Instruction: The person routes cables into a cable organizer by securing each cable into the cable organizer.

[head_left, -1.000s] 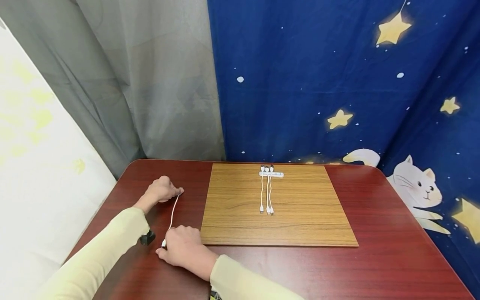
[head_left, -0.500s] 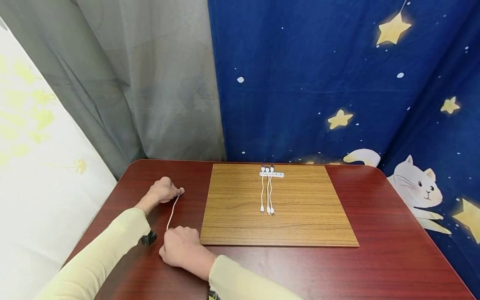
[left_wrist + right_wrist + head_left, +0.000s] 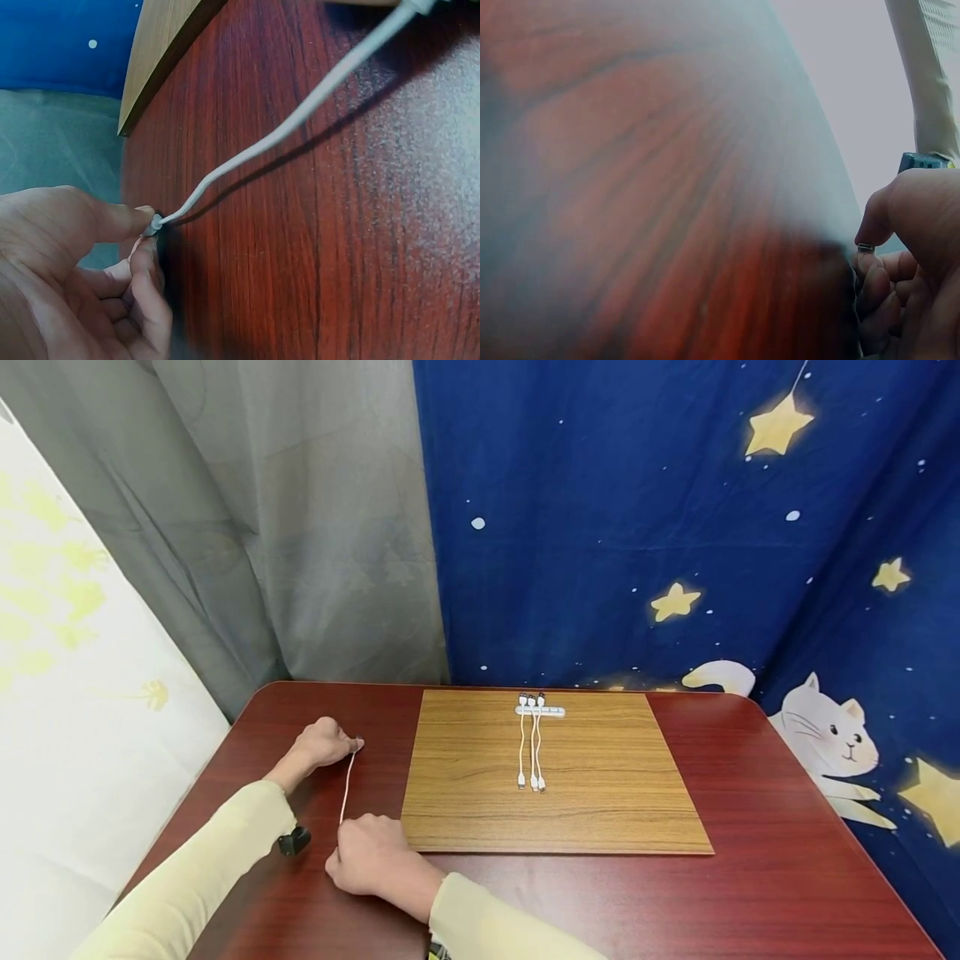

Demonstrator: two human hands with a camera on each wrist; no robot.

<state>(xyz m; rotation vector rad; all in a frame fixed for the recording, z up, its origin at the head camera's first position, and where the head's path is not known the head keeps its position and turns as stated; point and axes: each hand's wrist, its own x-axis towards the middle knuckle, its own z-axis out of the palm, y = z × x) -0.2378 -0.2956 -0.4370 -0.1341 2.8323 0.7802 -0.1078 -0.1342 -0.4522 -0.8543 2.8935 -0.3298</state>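
Observation:
A white charging cable [image 3: 346, 787] stretches between my two hands at the left of the table. My left hand [image 3: 322, 742] pinches its far end between thumb and finger; in the left wrist view the cable [image 3: 259, 148] casts a shadow on the tabletop. Nearer the front edge, my right hand [image 3: 372, 855] grips the other end. A small metal connector [image 3: 865, 247] pokes out between its thumb and finger in the right wrist view. Three similar white cables [image 3: 522, 743] lie side by side on a wood-grain board [image 3: 615, 785], their USB plugs at a white cable-clip strip [image 3: 555, 712].
The board lies on the reddish-brown table [image 3: 570, 897], to the right of both hands. A grey curtain [image 3: 345, 527] and a blue starry curtain [image 3: 562, 527] hang behind the table. A black wrist camera [image 3: 294, 841] sits under the left sleeve.
My right hand has shifted slightly right, and the white connector that showed beside it is now hidden behind the fingers. The cable looks straighter. My left hand stays almost in place.

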